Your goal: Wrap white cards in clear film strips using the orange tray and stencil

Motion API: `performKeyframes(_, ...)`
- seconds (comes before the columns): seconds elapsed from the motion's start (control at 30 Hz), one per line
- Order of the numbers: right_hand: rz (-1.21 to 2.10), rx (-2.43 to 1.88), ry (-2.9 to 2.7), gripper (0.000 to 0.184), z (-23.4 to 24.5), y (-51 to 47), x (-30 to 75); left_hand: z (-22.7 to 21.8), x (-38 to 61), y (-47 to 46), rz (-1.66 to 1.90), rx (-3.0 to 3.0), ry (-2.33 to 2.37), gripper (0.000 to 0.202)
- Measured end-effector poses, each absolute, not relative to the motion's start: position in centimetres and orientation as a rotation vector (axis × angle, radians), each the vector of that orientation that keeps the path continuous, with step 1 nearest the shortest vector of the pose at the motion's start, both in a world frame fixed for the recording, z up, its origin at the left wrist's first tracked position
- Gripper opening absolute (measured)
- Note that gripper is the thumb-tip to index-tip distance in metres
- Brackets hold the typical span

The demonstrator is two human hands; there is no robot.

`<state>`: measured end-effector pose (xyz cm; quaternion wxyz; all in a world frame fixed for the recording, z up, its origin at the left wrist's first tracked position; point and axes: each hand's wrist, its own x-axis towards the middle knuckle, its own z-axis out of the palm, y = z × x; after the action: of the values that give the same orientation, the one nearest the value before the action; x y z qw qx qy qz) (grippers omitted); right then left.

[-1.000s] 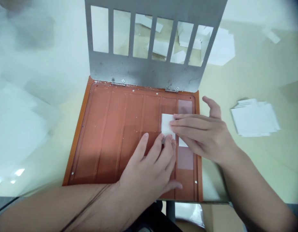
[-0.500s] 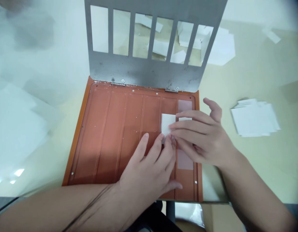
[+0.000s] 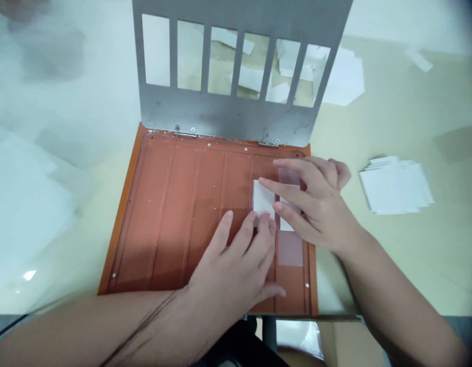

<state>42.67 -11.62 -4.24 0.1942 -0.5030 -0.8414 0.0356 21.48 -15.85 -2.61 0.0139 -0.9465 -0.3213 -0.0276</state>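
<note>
An orange-brown board (image 3: 175,219) with shallow lengthwise grooves lies in front of me. On its right part sits a white card (image 3: 263,196). The fingertips of my left hand (image 3: 239,255) rest on the card's near edge, fingers spread. My right hand (image 3: 316,199) reaches in from the right with its fingers apart, the index fingertip at the card's far edge. Under that hand, a second white card (image 3: 288,223) lies in the rightmost column on a translucent strip (image 3: 290,250), partly hidden by the fingers.
A grey metal frame (image 3: 220,114) with several rectangular windows stands raised on hinges at the board's far edge. To the right is a stack of white cards (image 3: 396,186). More white sheets (image 3: 345,79) lie behind the frame. Translucent sheets (image 3: 29,188) cover the left side.
My right hand has moved up and its fingers have spread, uncovering more of the second card. My left hand stays at the first card's near edge. The view has shifted slightly.
</note>
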Motion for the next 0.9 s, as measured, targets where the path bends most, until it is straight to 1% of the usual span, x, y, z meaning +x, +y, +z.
performKeyframes(0.1, 0.128, -1.382, -2.385, 0.03, -4.1, -11.5, 42.9, -2.7, 21.5, -15.8, -0.107, -2.942, -0.998, 0.072)
performKeyframes(0.27, 0.065, -1.446, -2.317, 0.03, -3.5, -11.0, 44.0, -2.8, 21.4, -15.8, -0.125, -2.942, -0.997, 0.071)
performKeyframes(0.4, 0.235, -1.326, -2.363, 0.025, -3.2, -11.0, 44.3, -2.9, 21.4, -15.7, -0.166, -2.937, -0.981, 0.072)
performKeyframes(0.47, 0.328, -1.254, -2.375, 0.027, -3.1, -11.1, 44.2, -2.9, 21.4, -15.7, -0.181, -2.936, -0.982, 0.072)
performKeyframes(0.57, 0.382, -1.213, -2.368, 0.031, -3.0, -11.1, 44.1, -2.8, 21.5, -15.7, -0.16, -2.948, -0.991, 0.071)
performKeyframes(0.67, 0.362, -1.273, -2.37, 0.031, -3.1, -10.9, 44.1, -2.8, 21.5, -15.7, -0.145, -2.953, -1.0, 0.07)
performKeyframes(0.77, 0.268, -1.369, -2.35, 0.026, -3.3, -10.9, 44.1, -2.9, 21.5, -15.7, -0.146, -2.944, -0.986, 0.07)
performKeyframes(0.9, 0.237, -1.327, -2.384, 0.021, -3.5, -11.3, 43.5, -3.1, 21.4, -15.7, -0.172, -2.931, -0.971, 0.072)
